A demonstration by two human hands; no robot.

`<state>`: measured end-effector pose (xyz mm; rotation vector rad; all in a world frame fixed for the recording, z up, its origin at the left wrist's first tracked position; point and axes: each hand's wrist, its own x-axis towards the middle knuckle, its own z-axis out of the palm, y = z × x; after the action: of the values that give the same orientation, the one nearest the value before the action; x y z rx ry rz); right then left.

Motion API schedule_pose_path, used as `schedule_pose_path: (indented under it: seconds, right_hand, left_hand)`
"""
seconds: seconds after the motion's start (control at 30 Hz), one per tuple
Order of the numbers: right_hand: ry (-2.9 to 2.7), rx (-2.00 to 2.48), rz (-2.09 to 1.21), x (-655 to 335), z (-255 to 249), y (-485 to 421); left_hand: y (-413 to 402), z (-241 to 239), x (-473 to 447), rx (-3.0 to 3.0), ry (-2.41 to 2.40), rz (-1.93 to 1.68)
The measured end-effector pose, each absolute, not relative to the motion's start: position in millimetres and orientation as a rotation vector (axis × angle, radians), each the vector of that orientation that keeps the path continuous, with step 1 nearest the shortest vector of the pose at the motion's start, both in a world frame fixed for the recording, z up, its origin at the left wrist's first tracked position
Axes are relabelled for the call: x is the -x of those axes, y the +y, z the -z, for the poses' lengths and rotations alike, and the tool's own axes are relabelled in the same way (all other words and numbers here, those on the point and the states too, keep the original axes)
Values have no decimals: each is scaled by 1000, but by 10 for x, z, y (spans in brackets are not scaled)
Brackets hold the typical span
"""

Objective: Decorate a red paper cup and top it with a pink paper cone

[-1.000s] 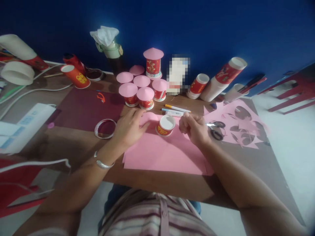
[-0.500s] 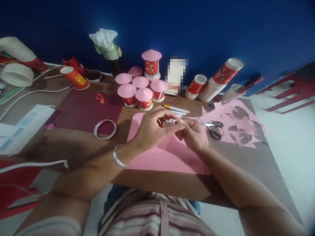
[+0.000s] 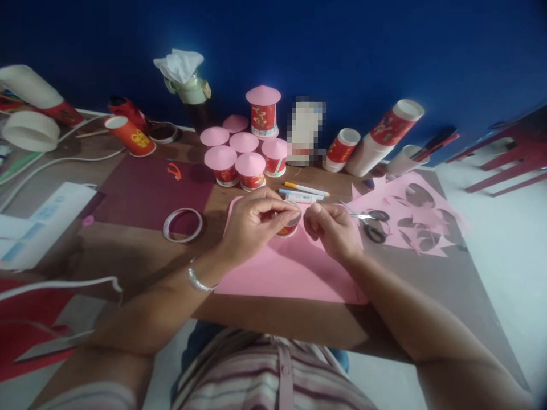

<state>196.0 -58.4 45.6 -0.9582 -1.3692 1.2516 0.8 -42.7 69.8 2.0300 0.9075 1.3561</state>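
Observation:
My left hand (image 3: 260, 222) is over the pink paper (image 3: 282, 279), thumb and fingertips pinched together. Whatever it may pinch is too small to make out. Just under those fingertips the lower part of a small red paper cup (image 3: 287, 232) shows on the paper; the hand covers the rest. To its right, my right hand (image 3: 329, 228) is closed, thumb against curled fingers, a small gap from the left. Its contents, if any, are hidden. Scissors (image 3: 372, 226) with dark handles lie beside the right hand.
Behind my hands stand several red cups with pink cone tops (image 3: 250, 165). Markers (image 3: 306, 189) and a white tube (image 3: 304, 197) lie before them. A tape roll (image 3: 182, 225) is left. Pink cut scraps (image 3: 410, 210) and stacked paper cups (image 3: 384, 136) are right.
My hands, which met at the fingertips, have drawn apart. The left hand moved slightly left and down, and the red cup and white tube now show better.

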Motion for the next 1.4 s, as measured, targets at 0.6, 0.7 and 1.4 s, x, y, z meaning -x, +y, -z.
schedule_pose_path:
  seconds: [0.6,0.7,1.4]
  right_hand:
    - [-2104,1570,302,-2369,-407,319]
    - [-2385,1564,521,-2403,-455,590]
    - [-2590,1528,578,-2548,-480,930]
  left_hand:
    - [-428,-455,167,-3143,772,-1387]
    - [-434,-438,176,-3145,794,-1355]
    - [-435,-409,164,-3056,732,-1450]
